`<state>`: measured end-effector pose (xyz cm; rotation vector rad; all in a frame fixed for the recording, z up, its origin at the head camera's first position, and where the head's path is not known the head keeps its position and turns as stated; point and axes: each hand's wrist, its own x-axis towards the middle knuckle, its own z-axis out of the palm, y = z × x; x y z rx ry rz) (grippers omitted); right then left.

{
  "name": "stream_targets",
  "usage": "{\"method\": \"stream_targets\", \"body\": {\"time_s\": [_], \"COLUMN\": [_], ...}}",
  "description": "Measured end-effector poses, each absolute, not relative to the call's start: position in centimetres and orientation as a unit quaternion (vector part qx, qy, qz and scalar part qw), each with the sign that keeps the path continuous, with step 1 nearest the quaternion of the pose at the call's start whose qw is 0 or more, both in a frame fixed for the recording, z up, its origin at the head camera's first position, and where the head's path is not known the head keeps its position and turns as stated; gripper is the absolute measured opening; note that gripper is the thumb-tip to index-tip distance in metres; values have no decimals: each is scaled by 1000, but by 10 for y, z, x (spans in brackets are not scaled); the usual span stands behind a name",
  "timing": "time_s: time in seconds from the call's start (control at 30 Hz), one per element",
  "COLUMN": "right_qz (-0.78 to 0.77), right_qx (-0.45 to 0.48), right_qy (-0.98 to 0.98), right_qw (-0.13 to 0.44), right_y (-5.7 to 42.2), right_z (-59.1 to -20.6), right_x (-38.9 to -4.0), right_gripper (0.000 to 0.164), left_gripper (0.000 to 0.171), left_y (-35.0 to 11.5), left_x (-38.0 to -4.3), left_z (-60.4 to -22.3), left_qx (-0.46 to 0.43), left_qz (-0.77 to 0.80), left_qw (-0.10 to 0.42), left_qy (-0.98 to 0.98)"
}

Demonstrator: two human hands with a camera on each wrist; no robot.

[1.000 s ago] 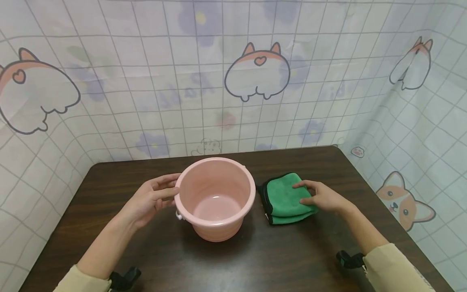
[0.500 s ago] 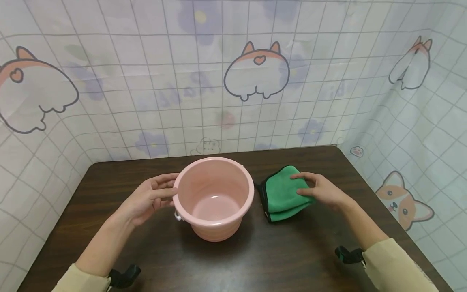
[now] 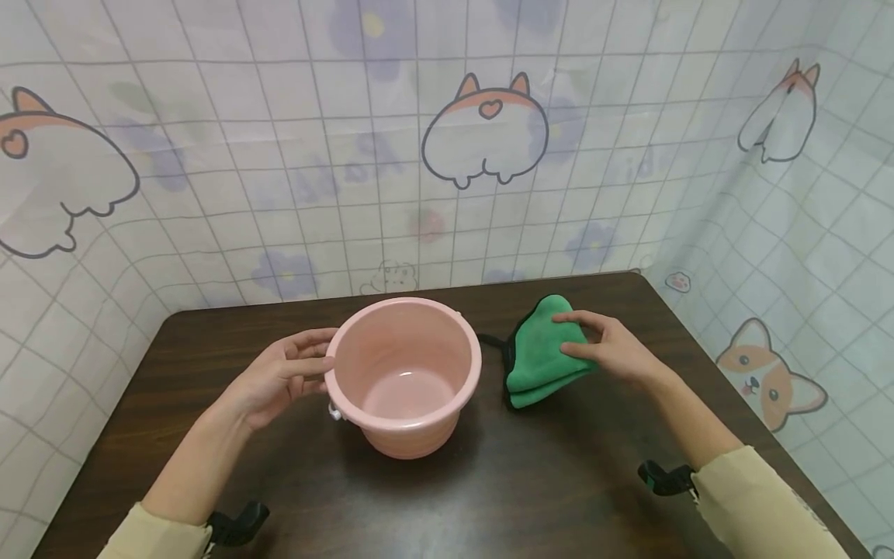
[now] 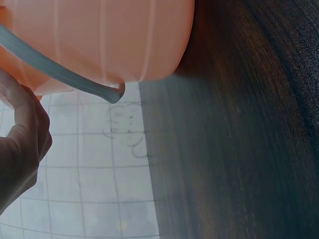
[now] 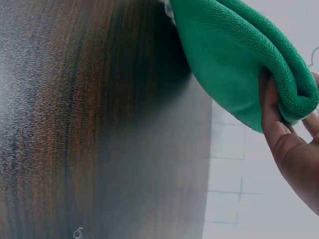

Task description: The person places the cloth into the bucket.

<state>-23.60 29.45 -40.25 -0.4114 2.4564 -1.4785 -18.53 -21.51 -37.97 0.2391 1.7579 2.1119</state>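
We see the green cloth (image 3: 541,353) to the right of the pink bucket (image 3: 412,439), tilted, its folded edge pinched by the right hand (image 3: 618,349); we cannot tell whether its far corner touches the table (image 3: 524,481). We judge it light, soft and floppy, best held through all layers at the fold. The left hand (image 3: 275,380) grasps nothing, loose fingers touching the bucket's rim.

Dark wood-grain table (image 3: 531,481), pink bucket (image 3: 403,349) upright on it
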Motion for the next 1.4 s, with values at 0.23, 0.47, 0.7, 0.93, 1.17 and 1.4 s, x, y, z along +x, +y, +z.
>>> {"method": "stream_targets", "body": {"time_s": [0.23, 0.47, 0.7, 0.93, 1.17, 1.4], "right_qz": [-515, -508, -522, -532, -559, -578], "right_qx": [-139, -148, -163, -189, -221, -239], "right_qy": [840, 845, 835, 825, 799, 780], "right_qw": [103, 79, 58, 25, 16, 18], "right_y": [292, 288, 287, 287, 281, 277], "right_z": [-391, -377, -362, -352, -347, -335], "right_x": [-234, -234, -233, -234, -235, -232], "right_gripper": [56, 54, 54, 50, 49, 48], "left_gripper": [58, 60, 61, 63, 60, 58], "left_y": [-216, -217, -218, -217, -217, -216], "left_x": [-186, -188, -188, -189, -188, -188], "left_z": [-379, -380, -381, -381, -383, -384], "left_qx": [90, 95, 96, 95, 94, 100], "left_qz": [748, 745, 748, 750, 758, 764], "left_qw": [193, 194, 193, 193, 193, 195], "left_qy": [629, 631, 627, 626, 616, 607]}}
